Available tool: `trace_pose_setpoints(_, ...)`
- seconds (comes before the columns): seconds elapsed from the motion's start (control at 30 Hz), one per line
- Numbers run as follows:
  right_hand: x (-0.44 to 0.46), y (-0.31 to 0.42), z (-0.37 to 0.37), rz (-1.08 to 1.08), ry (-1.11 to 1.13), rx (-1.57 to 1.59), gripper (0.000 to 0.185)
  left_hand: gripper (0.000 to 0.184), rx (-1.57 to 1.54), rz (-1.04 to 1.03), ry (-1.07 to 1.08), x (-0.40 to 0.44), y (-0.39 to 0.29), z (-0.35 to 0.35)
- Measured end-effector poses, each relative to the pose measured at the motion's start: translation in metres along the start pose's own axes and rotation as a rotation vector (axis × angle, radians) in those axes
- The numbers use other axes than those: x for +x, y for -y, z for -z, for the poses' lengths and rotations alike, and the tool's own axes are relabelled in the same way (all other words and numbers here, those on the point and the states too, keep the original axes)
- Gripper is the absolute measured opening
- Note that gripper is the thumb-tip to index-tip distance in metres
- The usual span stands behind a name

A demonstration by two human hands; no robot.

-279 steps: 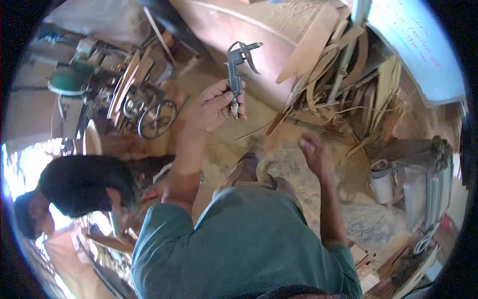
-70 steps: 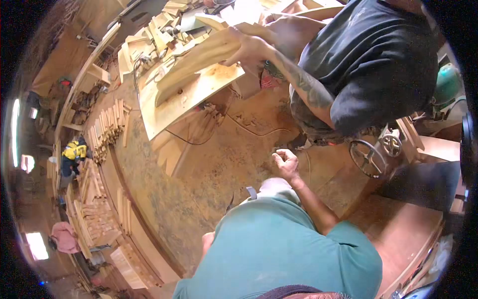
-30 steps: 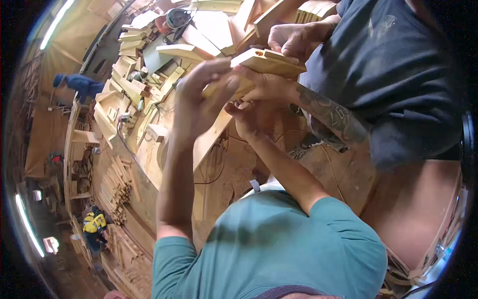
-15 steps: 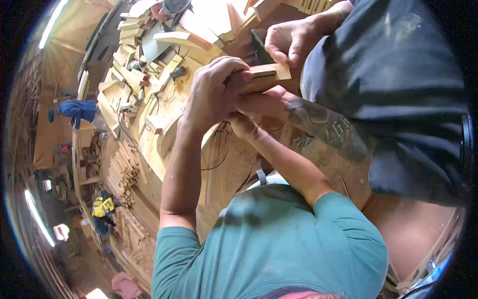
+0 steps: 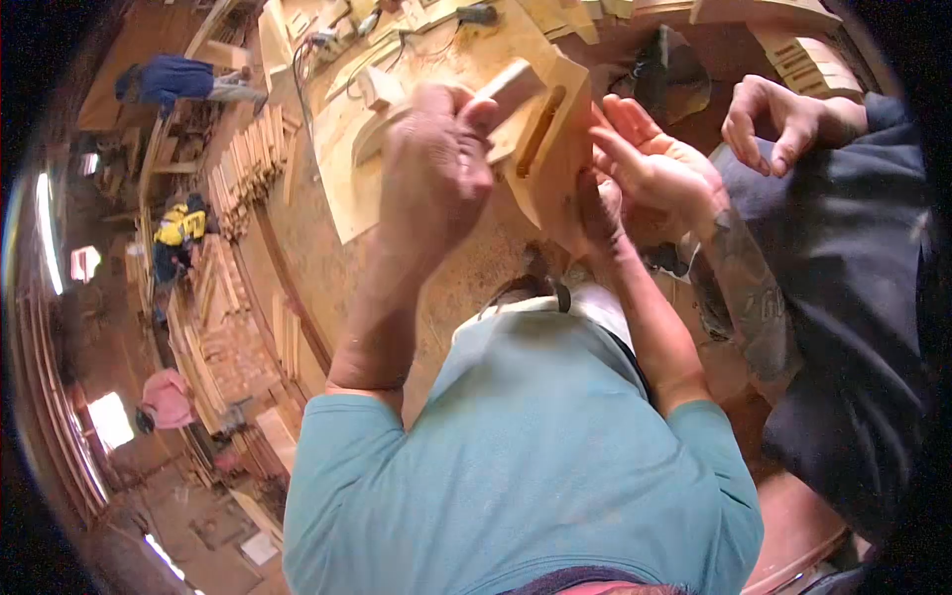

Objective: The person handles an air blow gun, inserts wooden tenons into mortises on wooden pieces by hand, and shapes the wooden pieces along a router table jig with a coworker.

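My left hand (image 5: 436,164) is closed around a small flat wooden strip (image 5: 518,87), its end sticking out past the thumb. Just to the right is a wooden board with a long slot (image 5: 557,149), tilted on edge. My right hand (image 5: 603,210) grips the board's lower right side, its fingers partly hidden behind it. A co-worker's palm (image 5: 659,169), with a tattooed forearm, is spread beside the board. Whether that palm touches the board I cannot tell. Another hand of the co-worker (image 5: 778,124) hovers near their dark-clothed leg, fingers curled.
A workbench (image 5: 347,198) with wooden parts and a power tool (image 5: 476,14) with a cable lies ahead. Slotted wooden pieces (image 5: 808,64) are at the upper right. Stacked timber (image 5: 248,164) lies on the left, with people farther off, one in a yellow vest (image 5: 178,226).
My hands have moved apart, with the strip now separate from the slotted board. The board has turned so its slot shows. The co-worker's tattooed arm has drawn right and its hand opened.
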State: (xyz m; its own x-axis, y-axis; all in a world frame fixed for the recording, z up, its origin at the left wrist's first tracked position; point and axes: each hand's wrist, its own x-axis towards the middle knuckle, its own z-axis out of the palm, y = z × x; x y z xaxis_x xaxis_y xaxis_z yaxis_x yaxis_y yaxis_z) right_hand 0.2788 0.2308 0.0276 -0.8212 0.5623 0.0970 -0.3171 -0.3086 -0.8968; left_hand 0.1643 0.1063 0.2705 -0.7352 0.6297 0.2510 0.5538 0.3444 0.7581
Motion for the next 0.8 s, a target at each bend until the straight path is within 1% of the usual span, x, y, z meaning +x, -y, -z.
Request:
trace_pose_setpoints(0.07,-0.005,-0.011,0.004,-0.110,0.005,0.042,0.065,0.014,-0.064,0.106,0.002,-0.003,0.005,0.015)
trace_pose_setpoints(0.1,-0.009,-0.015,0.007,-0.204,0.026,0.075,0.070,0.018,-0.108,0.175,0.017,-0.006,0.006,0.020)
trace_pose_setpoints(0.17,-0.016,-0.023,0.012,-0.392,0.059,0.136,0.082,0.020,-0.150,0.166,0.050,-0.009,0.020,0.019)
trace_pose_setpoints(0.2,-0.018,-0.014,0.000,-0.464,-0.035,0.169,0.083,0.022,-0.174,0.153,0.069,-0.009,0.028,0.017)
trace_pose_setpoints(0.23,-0.020,-0.024,0.005,-0.487,-0.012,0.215,0.083,0.024,-0.166,0.127,0.082,-0.012,0.035,0.014)
trace_pose_setpoints(0.27,-0.021,-0.040,0.014,-0.506,0.010,0.261,0.083,0.027,-0.158,0.097,0.095,-0.014,0.042,0.008)
trace_pose_setpoints(0.3,-0.019,-0.040,0.013,-0.522,0.032,0.307,0.083,0.029,-0.150,0.065,0.107,-0.015,0.046,0.003)
trace_pose_setpoints(0.33,-0.021,-0.040,0.011,-0.549,-0.005,0.282,0.083,0.028,-0.130,0.111,0.136,-0.016,0.046,-0.001)
trace_pose_setpoints(0.43,-0.024,-0.043,-0.001,-0.499,-0.061,0.174,0.083,0.026,-0.076,-0.054,0.151,-0.008,0.055,-0.020)
trace_pose_setpoints(0.47,-0.027,-0.040,-0.002,-0.515,-0.041,0.174,0.083,0.025,-0.103,-0.021,0.172,-0.004,0.056,-0.026)
trace_pose_setpoints(0.57,-0.031,-0.042,-0.013,-0.475,-0.121,0.144,0.081,0.026,-0.038,-0.091,0.153,0.006,0.061,-0.038)
trace_pose_setpoints(0.6,-0.033,-0.042,-0.014,-0.471,-0.089,0.117,0.081,0.027,-0.033,-0.066,0.166,0.009,0.060,-0.040)
trace_pose_setpoints(0.67,-0.035,-0.039,-0.012,-0.462,-0.029,0.066,0.079,0.024,0.042,-0.138,0.149,0.015,0.065,-0.044)
trace_pose_setpoints(0.7,-0.038,-0.049,-0.005,-0.471,-0.024,0.037,0.078,0.022,0.079,-0.174,0.144,0.016,0.065,-0.045)
trace_pose_setpoints(0.8,-0.043,-0.076,0.011,-0.500,0.000,-0.029,0.075,0.019,0.332,-0.143,0.231,0.016,0.054,-0.041)
